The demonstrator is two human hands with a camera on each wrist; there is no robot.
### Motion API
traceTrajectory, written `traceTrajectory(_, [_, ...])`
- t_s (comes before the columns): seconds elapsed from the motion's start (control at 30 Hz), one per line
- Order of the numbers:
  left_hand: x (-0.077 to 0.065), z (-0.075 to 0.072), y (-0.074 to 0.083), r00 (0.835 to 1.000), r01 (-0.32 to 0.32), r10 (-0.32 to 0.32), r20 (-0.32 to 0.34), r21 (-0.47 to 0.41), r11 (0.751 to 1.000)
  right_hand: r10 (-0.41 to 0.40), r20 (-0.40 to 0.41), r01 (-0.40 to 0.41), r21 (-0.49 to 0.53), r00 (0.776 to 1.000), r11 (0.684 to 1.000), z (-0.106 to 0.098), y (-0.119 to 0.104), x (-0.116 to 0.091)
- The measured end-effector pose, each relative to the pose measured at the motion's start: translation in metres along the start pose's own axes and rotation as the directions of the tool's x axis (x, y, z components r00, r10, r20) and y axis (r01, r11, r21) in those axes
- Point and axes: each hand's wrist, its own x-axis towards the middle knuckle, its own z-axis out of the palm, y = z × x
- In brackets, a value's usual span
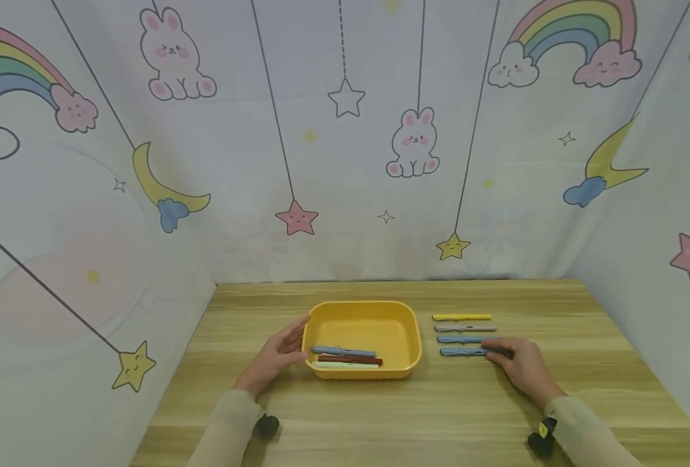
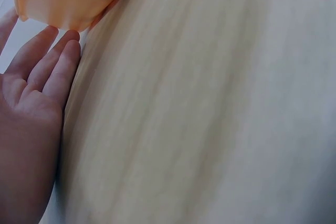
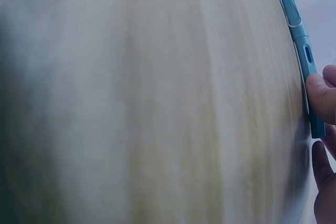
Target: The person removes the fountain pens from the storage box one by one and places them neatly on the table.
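Left hand (image 1: 275, 357) is resting relaxed against the yellow tray (image 1: 362, 374). Right hand (image 1: 520, 364) is pinching the nearest blue pen (image 1: 460, 352); I'm aiming level, neighbouring pen (image 1: 458, 340) undisturbed.

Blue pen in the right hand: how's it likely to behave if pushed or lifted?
The blue pen is likely stiff, given its straight, unbent shape. Probably light: it's slim. Might roll a little, though the clip would likely check it.
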Motion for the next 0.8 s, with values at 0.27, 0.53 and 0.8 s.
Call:
traceTrajectory(0.27, [0.0, 0.0, 0.001, 1.0, 0.001, -0.001, -0.002, -0.004, 1.0, -0.005, -0.022, 0.005, -0.002, 1.0, 1.0, -0.003, -0.001, 0.001])
traceTrajectory(0.53, [0.003, -0.002, 0.0, 1.0, -0.018, 0.018, 0.006, -0.002, 1.0, 0.025, -0.042, -0.023, 0.051, 0.999, 0.998, -0.007, -0.008, 0.006])
traceTrajectory(0.8, [0.0, 0.0, 0.002, 1.0, -0.018, 0.018, 0.011, -0.01, 1.0, 0.075, 0.046, -0.081, 0.148, 0.996, 0.986, -0.004, -0.026, 0.015])
